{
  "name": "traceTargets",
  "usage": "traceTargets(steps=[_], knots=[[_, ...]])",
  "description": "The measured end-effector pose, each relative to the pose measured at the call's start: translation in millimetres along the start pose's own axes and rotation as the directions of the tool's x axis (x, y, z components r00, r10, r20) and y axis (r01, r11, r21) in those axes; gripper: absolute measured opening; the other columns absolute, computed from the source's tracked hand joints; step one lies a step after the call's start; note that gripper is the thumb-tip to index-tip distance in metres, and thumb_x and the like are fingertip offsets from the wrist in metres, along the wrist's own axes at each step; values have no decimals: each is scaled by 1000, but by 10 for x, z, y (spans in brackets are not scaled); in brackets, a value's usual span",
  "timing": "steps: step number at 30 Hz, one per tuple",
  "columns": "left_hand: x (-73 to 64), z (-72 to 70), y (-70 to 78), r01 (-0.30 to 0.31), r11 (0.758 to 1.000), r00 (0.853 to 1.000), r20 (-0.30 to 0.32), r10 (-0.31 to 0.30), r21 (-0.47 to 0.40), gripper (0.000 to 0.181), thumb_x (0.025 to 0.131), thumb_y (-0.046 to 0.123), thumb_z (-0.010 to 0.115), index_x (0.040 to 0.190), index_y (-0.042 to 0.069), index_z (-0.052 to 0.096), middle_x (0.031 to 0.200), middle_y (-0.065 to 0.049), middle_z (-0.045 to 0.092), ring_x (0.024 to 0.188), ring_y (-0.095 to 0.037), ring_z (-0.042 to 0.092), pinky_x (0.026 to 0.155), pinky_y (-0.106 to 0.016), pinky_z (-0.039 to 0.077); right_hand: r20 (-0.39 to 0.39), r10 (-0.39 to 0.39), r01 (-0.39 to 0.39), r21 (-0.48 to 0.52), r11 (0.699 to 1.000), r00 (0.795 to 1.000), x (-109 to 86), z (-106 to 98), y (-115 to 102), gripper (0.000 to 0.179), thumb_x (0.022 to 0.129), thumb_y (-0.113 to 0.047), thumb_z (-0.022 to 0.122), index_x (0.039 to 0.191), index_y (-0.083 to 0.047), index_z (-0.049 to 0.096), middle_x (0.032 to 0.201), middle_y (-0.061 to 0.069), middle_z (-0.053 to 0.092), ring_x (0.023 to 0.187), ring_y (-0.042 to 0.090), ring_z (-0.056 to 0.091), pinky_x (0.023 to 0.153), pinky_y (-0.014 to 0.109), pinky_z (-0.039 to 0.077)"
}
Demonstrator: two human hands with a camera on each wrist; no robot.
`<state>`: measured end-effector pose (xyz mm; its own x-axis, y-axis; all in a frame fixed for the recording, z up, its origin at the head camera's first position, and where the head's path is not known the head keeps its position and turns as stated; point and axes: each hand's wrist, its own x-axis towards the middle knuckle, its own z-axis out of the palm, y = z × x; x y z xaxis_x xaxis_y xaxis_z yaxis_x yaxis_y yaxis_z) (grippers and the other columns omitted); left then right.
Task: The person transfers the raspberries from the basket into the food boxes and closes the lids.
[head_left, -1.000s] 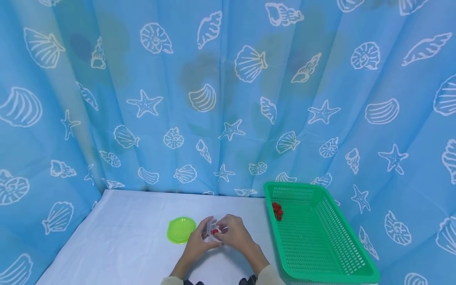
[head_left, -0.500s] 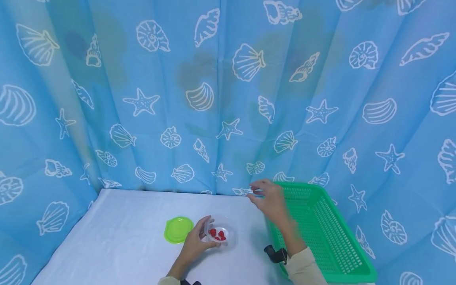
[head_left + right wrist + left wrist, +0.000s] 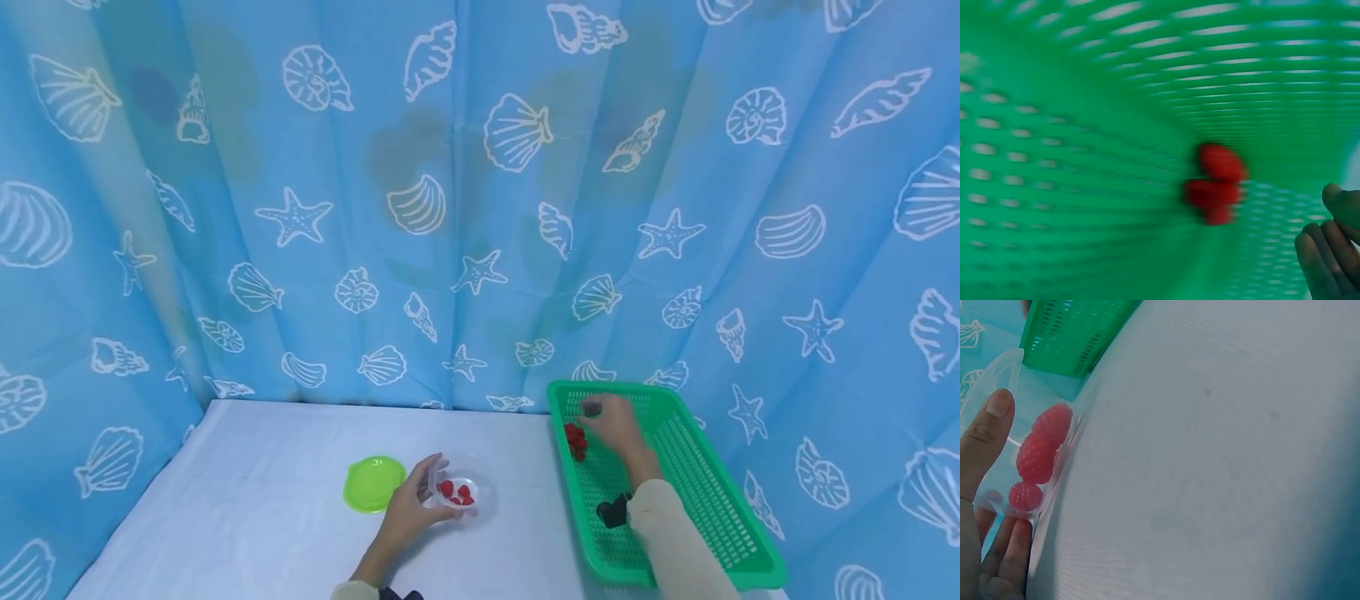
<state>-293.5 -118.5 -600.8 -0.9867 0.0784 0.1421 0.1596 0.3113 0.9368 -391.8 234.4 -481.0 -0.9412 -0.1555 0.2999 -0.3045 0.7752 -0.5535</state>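
My left hand (image 3: 408,510) grips a clear round plastic container (image 3: 483,487) on the white table. Inside it lie several red raspberries (image 3: 1036,456), bunched against the lower wall in the left wrist view, where the thumb overlaps the rim and fingers curl beneath. Over at the right, my right hand (image 3: 617,423) reaches down into a green slotted basket (image 3: 757,550). More raspberries (image 3: 575,440) sit in that basket's left side, just left of the right hand. The right wrist view shows this pile (image 3: 1216,181) blurred, and the fingers (image 3: 1319,259) hold nothing, with thumb and fingertips apart.
A light green lid (image 3: 373,483) lies on the white table (image 3: 247,500) just left of the container. Behind the table hangs a blue curtain (image 3: 480,325) with white seashell prints. The basket's raised rim borders the table's right side.
My right hand has left the container and swung right, over the basket's edge and down into it. My left hand keeps holding the container in place.
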Motion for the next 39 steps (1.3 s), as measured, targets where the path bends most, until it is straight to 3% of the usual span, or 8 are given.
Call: traceTargets(steps=[4, 8, 23, 39], knots=[[0, 5, -28, 7, 1000, 1000, 7, -7, 12, 98, 63, 47, 89, 145, 20, 43, 139, 0, 55, 134, -30, 44, 102, -44, 45, 44, 55, -53, -37, 998, 998, -84, 218, 292, 26, 84, -7, 76, 105, 7, 70, 98, 20, 70, 93, 35, 67, 77, 46, 57], [7, -12, -33, -1, 1000, 1000, 5, 1, 3, 98, 62, 46, 89, 145, 20, 43, 139, 2, 55, 135, -28, 43, 103, -43, 44, 32, 90, -89, -43, 995, 995, -152, 357, 413, 26, 82, -9, 77, 103, 7, 72, 97, 20, 71, 92, 35, 67, 75, 46, 57], [-7, -6, 21, -7, 1000, 1000, 8, 7, 1, 92, 68, 40, 88, 146, 19, 43, 139, 1, 55, 136, -30, 42, 102, -47, 44, -81, 204, -201, 43, 979, 976, -253, 503, 542, 23, 82, -19, 80, 95, 0, 76, 90, 12, 73, 88, 31, 67, 77, 48, 55], [2, 2, 10, 30, 999, 1000, 2, -30, 19, 94, 67, 38, 89, 147, 22, 42, 139, 2, 54, 136, -26, 42, 102, -41, 45, -74, 275, -270, 69, 960, 958, -214, 542, 573, 22, 81, -15, 79, 96, 1, 75, 91, 14, 73, 92, 34, 65, 81, 50, 54]])
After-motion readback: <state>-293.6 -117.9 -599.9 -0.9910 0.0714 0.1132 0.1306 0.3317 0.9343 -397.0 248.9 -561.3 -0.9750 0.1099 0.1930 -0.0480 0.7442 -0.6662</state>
